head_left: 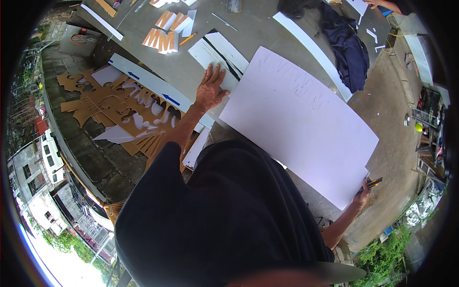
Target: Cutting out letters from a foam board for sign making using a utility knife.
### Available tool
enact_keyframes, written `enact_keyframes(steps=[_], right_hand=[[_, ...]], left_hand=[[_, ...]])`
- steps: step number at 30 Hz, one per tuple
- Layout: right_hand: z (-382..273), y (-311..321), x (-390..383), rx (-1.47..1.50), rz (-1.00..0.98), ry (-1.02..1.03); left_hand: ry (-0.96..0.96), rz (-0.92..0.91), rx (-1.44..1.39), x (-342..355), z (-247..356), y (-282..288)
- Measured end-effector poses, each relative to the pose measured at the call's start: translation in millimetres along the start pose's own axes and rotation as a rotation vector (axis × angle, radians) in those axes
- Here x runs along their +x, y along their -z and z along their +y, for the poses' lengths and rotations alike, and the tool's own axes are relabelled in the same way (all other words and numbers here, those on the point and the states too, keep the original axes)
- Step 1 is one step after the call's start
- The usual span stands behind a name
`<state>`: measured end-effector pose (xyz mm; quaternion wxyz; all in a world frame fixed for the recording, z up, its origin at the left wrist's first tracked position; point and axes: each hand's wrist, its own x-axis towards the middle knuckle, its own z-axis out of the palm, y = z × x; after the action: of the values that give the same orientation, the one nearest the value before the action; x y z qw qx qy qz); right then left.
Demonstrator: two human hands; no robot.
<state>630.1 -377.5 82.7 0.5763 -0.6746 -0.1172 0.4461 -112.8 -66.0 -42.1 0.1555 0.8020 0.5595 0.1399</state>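
Note:
A large white sheet [301,134] with faint pencilled letter outlines along its far edge lies slanted across the table's near side, partly overhanging it. My right hand [364,193] grips its near right corner and also has a slim dark tool with a yellow part [375,183] in it; its exact kind is unclear. My left hand [213,88], fingers spread, rests at the near end of a smaller white board [203,53] with a dark strip along it. That board lies beside the sheet's far left corner.
Cut-out block letters [167,31] and an orange pencil [188,38] lie on the grey table [258,28]. At right are a long white strip [313,52] and dark cloth [342,48]. Brown-and-white cut scraps [114,105] pile at left. Another person's hand [374,3] shows top right.

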Motion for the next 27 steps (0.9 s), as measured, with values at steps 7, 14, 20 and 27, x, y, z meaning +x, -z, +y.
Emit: enact_keyframes(steps=[7,14,20,27], right_hand=[[-23.5,-20.5,11.0,-0.012,0.002,0.031],[-5.1,-30.2,-5.1,0.053,-0.085,-0.033],[74.5,-56.1,-23.1,0.105,-0.017,-0.117],[150.6,-136.9,-58.3,0.018,-0.150,-0.233]], left_hand=[[0.013,0.000,-0.034,22.4,-0.2,2.6],[0.107,-0.055,0.041,55.8,15.2,5.2],[0.211,0.006,-0.110,69.0,-2.5,20.6],[0.544,0.160,-0.346,48.9,-14.4,33.5]])
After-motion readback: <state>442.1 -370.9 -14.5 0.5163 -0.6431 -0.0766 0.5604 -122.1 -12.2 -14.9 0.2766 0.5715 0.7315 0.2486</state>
